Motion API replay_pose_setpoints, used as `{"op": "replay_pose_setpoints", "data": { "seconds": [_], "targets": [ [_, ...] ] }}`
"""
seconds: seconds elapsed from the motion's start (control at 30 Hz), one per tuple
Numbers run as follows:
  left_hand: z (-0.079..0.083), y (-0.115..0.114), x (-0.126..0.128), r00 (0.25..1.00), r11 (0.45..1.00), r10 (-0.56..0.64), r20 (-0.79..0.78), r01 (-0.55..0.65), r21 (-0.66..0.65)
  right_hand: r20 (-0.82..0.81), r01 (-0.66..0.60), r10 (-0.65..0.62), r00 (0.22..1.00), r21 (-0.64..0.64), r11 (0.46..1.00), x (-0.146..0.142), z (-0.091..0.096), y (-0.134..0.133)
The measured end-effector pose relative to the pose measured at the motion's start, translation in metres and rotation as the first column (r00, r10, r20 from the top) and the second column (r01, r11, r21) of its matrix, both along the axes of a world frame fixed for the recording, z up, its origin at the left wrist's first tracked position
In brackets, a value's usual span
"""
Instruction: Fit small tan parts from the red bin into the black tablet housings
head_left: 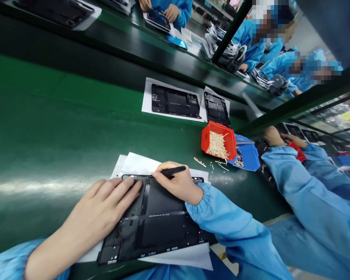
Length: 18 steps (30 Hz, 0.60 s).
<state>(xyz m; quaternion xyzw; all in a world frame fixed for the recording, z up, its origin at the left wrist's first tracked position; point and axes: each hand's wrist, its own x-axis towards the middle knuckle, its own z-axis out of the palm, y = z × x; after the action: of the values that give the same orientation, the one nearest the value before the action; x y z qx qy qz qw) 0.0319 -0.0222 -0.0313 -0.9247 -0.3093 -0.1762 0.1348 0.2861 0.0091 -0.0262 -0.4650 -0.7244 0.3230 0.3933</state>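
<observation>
Apparently mid-job: right hand [179, 183] pinches slim black pen-like tool [176, 170] at far edge of opened black rectangular tablet shell [163, 229] on white paper [189, 254], left hand [102, 206] resting flat, fingers extended; remainder unclear.

hands [106, 206]: bare | sleeves [239, 225]: light blue, loose, creased | cuffs [200, 201]: gathered

Pale glare across green tabletop [76, 132]

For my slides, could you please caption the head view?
Left hand rests on a dark device; right hand holds a black tool.
</observation>
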Motion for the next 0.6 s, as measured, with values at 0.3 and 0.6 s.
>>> {"op": "replay_pose_setpoints", "data": {
  "seconds": [0.3,0.6],
  "targets": [
    [-0.004,0.004,-0.008,0.992,0.994,-0.104,0.066,0.106,-0.028,0.005,-0.031,0.031,1.0,-0.003,1.0,-0.004,-0.003,0.001],
    [-0.01,0.0,-0.006,0.996,0.996,-0.079,0.036,0.08,-0.044,-0.035,-0.021,0.019,0.999,-0.076,0.997,-0.003,-0.004,0.001]
  ]
}}
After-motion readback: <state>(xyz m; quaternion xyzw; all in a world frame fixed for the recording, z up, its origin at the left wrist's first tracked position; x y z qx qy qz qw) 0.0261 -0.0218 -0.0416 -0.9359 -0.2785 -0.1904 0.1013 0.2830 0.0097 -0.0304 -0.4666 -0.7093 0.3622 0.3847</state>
